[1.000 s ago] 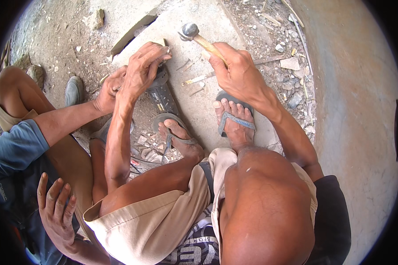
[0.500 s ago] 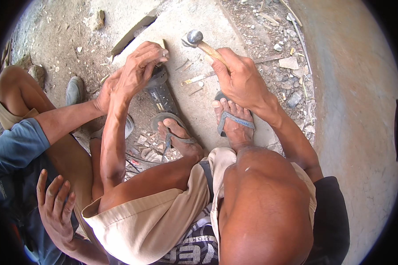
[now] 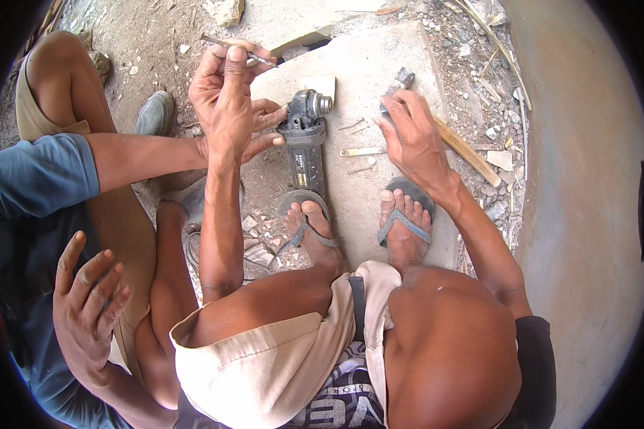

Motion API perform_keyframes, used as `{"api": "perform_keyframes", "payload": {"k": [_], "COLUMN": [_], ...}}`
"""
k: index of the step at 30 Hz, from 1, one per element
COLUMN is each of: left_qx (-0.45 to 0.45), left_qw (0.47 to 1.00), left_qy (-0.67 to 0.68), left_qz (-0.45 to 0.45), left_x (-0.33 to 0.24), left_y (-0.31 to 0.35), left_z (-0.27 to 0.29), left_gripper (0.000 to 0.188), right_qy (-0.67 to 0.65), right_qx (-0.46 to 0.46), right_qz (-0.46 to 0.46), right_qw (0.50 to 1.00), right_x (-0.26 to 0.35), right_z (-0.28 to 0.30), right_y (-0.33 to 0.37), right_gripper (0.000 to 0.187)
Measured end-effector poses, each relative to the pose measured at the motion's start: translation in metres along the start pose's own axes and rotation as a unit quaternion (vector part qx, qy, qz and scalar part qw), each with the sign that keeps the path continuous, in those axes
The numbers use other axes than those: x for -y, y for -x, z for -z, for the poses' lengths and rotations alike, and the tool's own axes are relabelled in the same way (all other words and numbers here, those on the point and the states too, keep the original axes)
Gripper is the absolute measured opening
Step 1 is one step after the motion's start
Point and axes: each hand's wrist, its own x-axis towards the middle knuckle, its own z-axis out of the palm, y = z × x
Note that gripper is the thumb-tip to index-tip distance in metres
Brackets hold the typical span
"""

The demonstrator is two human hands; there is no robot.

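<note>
Between the thumb and fingers of my left hand [image 3: 225, 104], raised at the upper left of the slab, is a thin dark metal rod [image 3: 218, 43]. My right hand [image 3: 416, 136] hovers over or rests lightly on a hammer, its fingers apart and not wrapped round it. The hammer's dark head [image 3: 399, 80] and wooden handle [image 3: 472, 154] lie on the concrete slab [image 3: 365, 57], partly covered by that hand. Just behind my left hand, a co-worker's hand [image 3: 266, 132] touches the head of a dark angle grinder [image 3: 306, 154].
A pale flat piece [image 3: 323, 87] lies beside the grinder's head. A narrow metal strip [image 3: 361, 151] and several nails [image 3: 358, 169] are on the slab. Rubble [image 3: 504, 159] lines the wall [image 3: 587, 214] at right. The co-worker's other hand [image 3: 89, 307] is raised at lower left.
The hammer, gripped and raised in my right hand before, now lies on the slab with my fingers loosened. My left hand has lifted with the rod. The grinder's head has come into view.
</note>
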Motion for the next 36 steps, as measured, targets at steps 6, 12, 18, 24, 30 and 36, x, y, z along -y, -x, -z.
{"api": "perform_keyframes", "payload": {"k": [6, 12, 18, 24, 30, 36], "left_qx": [-0.075, -0.041, -0.053, -0.09, -0.075, -0.036], "left_qw": [0.978, 0.937, 0.932, 0.924, 0.919, 0.918], "left_qy": [-0.115, -0.203, -0.232, -0.23, -0.189, -0.177], "left_qz": [0.156, 0.282, 0.273, 0.293, 0.337, 0.353], "left_x": [-0.025, -0.03, -0.022, -0.032, -0.027, -0.03], "left_y": [0.013, 0.045, 0.073, 0.084, 0.096, 0.099], "left_z": [-0.007, -0.002, 0.003, -0.002, 0.005, -0.004], "left_gripper": [0.025, 0.032, 0.03, 0.026, 0.027, 0.024], "right_qy": [-0.263, -0.37, -0.477, -0.385, -0.312, -0.431], "right_qx": [0.182, 0.227, 0.228, 0.21, 0.185, 0.212], "right_qz": [-0.135, -0.258, -0.351, -0.248, -0.163, -0.301], "right_qw": [0.938, 0.863, 0.773, 0.863, 0.918, 0.824], "right_x": [0.01, 0.007, 0.006, 0.006, 0.007, 0.01], "right_z": [-0.047, -0.057, -0.061, -0.066, -0.065, -0.062], "right_y": [-0.05, -0.051, -0.051, -0.048, -0.046, -0.047], "right_gripper": [0.041, 0.031, 0.026, 0.023, 0.029, 0.033]}}
